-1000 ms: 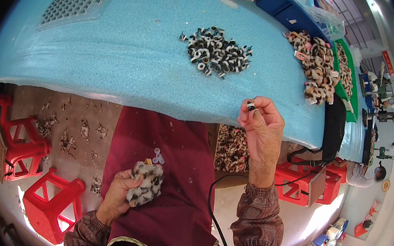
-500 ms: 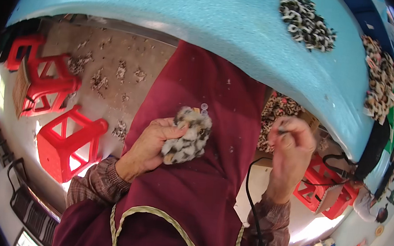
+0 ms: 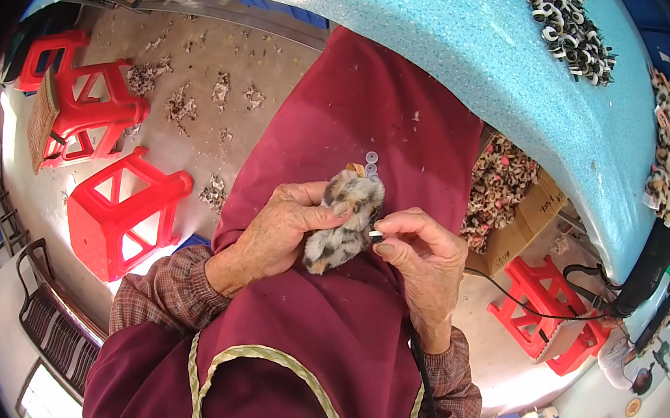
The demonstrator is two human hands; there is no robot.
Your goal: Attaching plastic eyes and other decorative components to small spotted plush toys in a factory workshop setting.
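Over the lap, left hand [image 3: 279, 232] grips one furry toy [image 3: 346, 222]; right hand [image 3: 420, 255] pinches one small piece [image 3: 376, 235].

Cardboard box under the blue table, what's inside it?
The cardboard box holds a heap of small black, white and pinkish furry pieces. The blue table covers its far part, so the rest is hidden.

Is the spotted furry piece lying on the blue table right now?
No, the spotted furry piece is held in the left hand over the maroon apron, below the blue table edge.
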